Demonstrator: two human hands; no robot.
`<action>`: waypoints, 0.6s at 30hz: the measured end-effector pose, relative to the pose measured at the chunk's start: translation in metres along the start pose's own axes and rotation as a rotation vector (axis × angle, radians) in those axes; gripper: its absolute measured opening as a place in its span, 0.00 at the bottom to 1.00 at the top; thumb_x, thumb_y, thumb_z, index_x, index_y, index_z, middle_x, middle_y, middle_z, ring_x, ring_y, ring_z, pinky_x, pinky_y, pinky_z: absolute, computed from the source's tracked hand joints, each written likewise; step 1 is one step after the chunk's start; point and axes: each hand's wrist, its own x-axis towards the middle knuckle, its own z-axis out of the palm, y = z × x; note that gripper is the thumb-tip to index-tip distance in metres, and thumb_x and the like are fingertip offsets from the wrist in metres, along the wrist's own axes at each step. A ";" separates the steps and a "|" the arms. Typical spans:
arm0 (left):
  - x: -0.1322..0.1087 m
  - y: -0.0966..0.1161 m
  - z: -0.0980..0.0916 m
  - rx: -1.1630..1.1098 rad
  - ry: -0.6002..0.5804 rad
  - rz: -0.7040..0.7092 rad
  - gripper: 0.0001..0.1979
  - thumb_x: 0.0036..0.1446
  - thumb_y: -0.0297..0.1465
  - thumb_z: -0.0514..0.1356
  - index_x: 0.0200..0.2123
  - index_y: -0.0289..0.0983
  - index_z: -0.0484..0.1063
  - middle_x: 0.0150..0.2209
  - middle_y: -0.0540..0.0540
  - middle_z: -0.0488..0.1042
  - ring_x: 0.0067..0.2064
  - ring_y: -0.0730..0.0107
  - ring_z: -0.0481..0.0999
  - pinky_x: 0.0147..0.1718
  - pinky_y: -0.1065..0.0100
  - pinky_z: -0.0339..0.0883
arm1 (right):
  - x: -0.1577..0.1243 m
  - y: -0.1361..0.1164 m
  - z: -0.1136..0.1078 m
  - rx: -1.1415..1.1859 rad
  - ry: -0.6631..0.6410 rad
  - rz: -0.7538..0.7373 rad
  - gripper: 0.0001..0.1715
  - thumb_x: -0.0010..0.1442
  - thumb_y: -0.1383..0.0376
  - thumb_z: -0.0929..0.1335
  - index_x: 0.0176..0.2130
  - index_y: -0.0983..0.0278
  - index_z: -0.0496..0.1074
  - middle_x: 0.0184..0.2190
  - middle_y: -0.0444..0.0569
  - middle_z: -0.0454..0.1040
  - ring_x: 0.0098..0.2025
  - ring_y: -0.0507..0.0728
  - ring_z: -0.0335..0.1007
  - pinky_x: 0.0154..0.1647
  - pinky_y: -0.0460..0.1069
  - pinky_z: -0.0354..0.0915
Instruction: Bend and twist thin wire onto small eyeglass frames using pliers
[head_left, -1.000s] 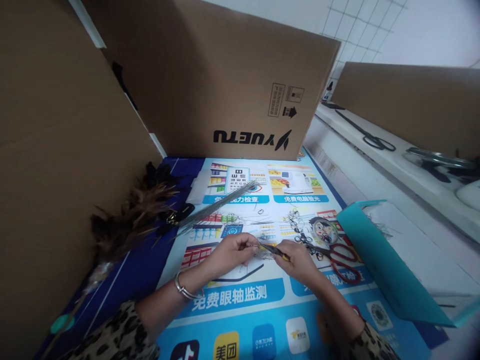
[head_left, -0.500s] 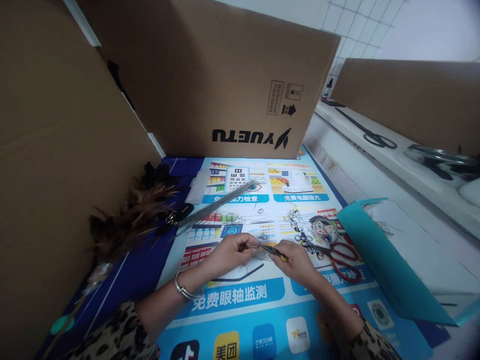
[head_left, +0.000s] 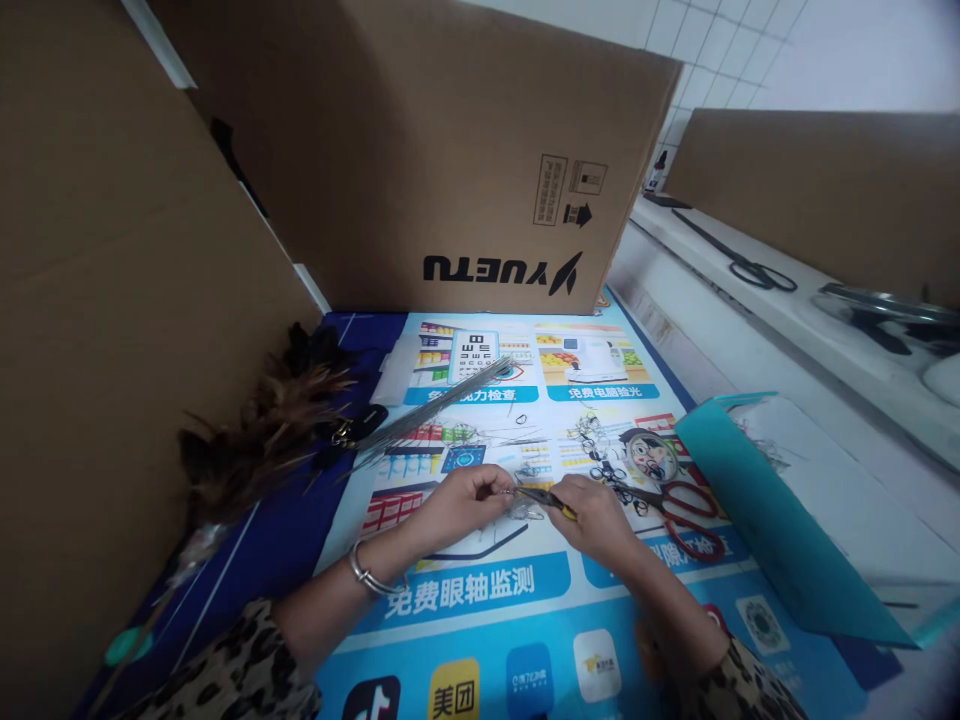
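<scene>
My right hand [head_left: 592, 518] is closed around a pair of pliers [head_left: 541, 497] with dark jaws and yellow-trimmed handles. The jaws point left and meet the fingertips of my left hand [head_left: 472, 503]. Those fingers are pinched on a small piece of thin wire [head_left: 508, 491], whose exact shape is too fine to make out. Beneath both hands, loose pieces of wire [head_left: 529, 512] lie on the printed mat. Beyond my left hand rests a bundle of long straight wires [head_left: 442, 400], slanting up to the right.
Red-handled scissors [head_left: 690, 515] lie right of my right hand, beside a round cartoon-faced item [head_left: 649, 457] and dark small rings [head_left: 609, 478]. A teal folder [head_left: 787, 530] stands at right. Brown feathers [head_left: 255, 440] lie left. Cardboard panels [head_left: 360, 160] wall the back and left.
The pliers' jaws have shifted very slightly at my left fingertips. Both hands keep their grip and nearly the same place.
</scene>
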 end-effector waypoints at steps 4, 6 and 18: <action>0.001 -0.001 0.000 0.008 0.007 0.006 0.06 0.49 0.31 0.56 0.28 0.33 0.68 0.21 0.53 0.63 0.21 0.79 0.60 0.19 0.77 0.53 | 0.001 -0.001 -0.001 -0.019 0.001 -0.020 0.07 0.57 0.63 0.62 0.29 0.64 0.65 0.27 0.48 0.67 0.31 0.52 0.62 0.30 0.45 0.55; 0.001 -0.001 0.000 0.013 0.015 0.003 0.06 0.49 0.31 0.56 0.28 0.33 0.68 0.21 0.54 0.62 0.21 0.80 0.59 0.19 0.78 0.53 | 0.001 -0.001 -0.001 -0.017 -0.002 -0.020 0.07 0.57 0.63 0.62 0.29 0.64 0.65 0.28 0.48 0.68 0.32 0.53 0.62 0.31 0.45 0.55; 0.002 -0.003 0.000 -0.010 -0.008 -0.011 0.05 0.49 0.30 0.56 0.28 0.33 0.68 0.21 0.53 0.63 0.21 0.80 0.60 0.19 0.77 0.53 | 0.001 -0.001 0.001 0.027 -0.026 -0.005 0.08 0.57 0.62 0.62 0.29 0.63 0.65 0.28 0.47 0.68 0.32 0.52 0.63 0.31 0.44 0.55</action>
